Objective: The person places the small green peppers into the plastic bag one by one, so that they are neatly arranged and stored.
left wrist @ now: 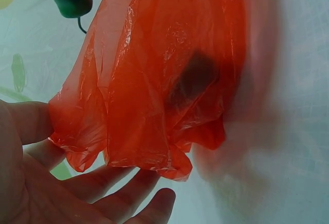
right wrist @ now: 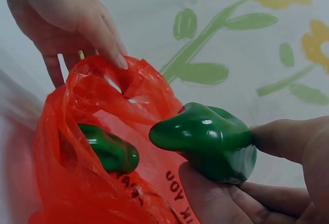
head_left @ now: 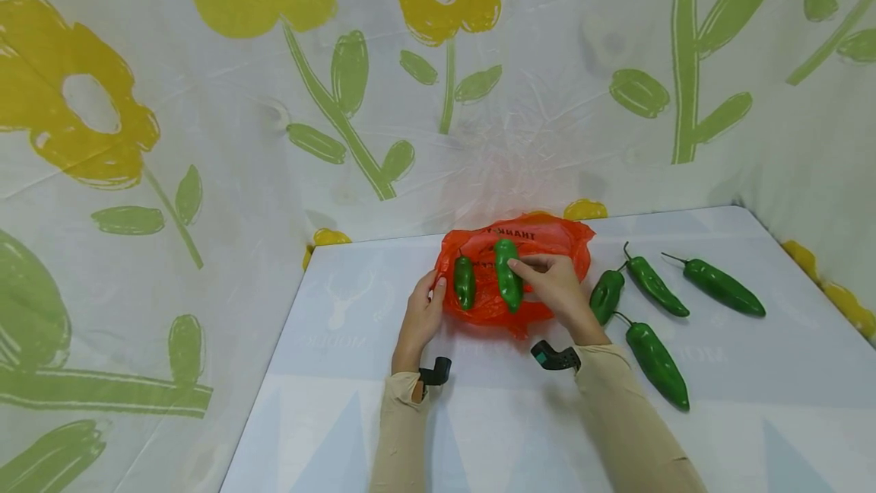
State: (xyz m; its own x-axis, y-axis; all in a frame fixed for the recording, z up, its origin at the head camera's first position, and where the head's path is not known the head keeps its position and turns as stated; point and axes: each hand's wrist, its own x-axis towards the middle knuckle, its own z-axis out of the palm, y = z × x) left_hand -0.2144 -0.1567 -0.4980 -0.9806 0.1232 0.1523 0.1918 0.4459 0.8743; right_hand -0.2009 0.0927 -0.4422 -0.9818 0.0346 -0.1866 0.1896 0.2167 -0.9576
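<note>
A red plastic bag (head_left: 489, 310) with dark lettering lies on the table, its mouth spread. My left hand (head_left: 420, 318) pinches the bag's left edge between thumb and fingers, as the left wrist view also shows. One green pepper (head_left: 464, 284) lies inside the bag; in the right wrist view this pepper (right wrist: 110, 149) shows past the red folds. Over the bag, my right hand (head_left: 557, 287) holds a second green pepper (head_left: 508, 272) between thumb and fingers. That held pepper (right wrist: 205, 139) is tilted above the bag's opening in the right wrist view.
To the right of the bag, several green peppers lie on the white table (head_left: 328, 417), among them a long pepper (head_left: 724, 287) at the far right and another pepper (head_left: 658, 365) nearer the front. A flower-printed curtain (head_left: 513, 135) hangs behind the table.
</note>
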